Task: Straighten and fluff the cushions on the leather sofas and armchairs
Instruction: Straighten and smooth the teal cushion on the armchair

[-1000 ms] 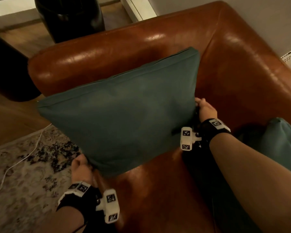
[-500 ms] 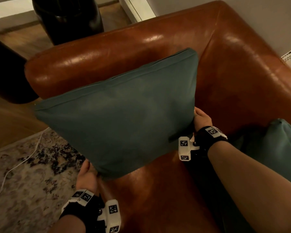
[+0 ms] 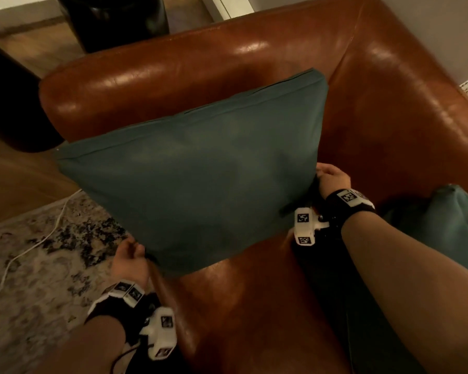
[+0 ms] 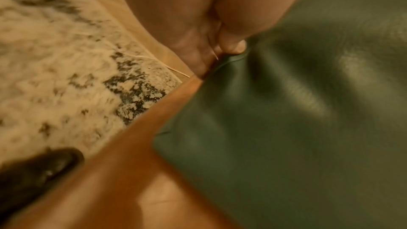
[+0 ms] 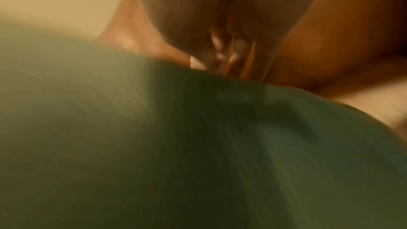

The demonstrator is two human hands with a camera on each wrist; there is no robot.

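A large teal cushion (image 3: 200, 179) stands tilted on the seat of a brown leather armchair (image 3: 254, 63), leaning toward the backrest. My left hand (image 3: 131, 255) pinches its lower left corner, seen close in the left wrist view as teal cloth (image 4: 286, 128) under my left hand (image 4: 222, 48). My right hand (image 3: 331, 176) grips the cushion's lower right edge; in the blurred right wrist view my right hand (image 5: 222, 60) curls into the teal cushion (image 5: 198, 145). A second teal cushion (image 3: 454, 220) lies at the right of the seat, partly behind my right forearm.
A patterned grey rug (image 3: 38, 265) with a white cable (image 3: 33, 247) lies left of the chair on wood floor. A black round object (image 3: 114, 20) stands behind the chair, another dark shape (image 3: 8, 103) at the left. A pale wall (image 3: 430, 28) is at the right.
The cushion dipped slightly and came back up against the backrest; both hands kept their hold on its lower corners and shifted a little with it.
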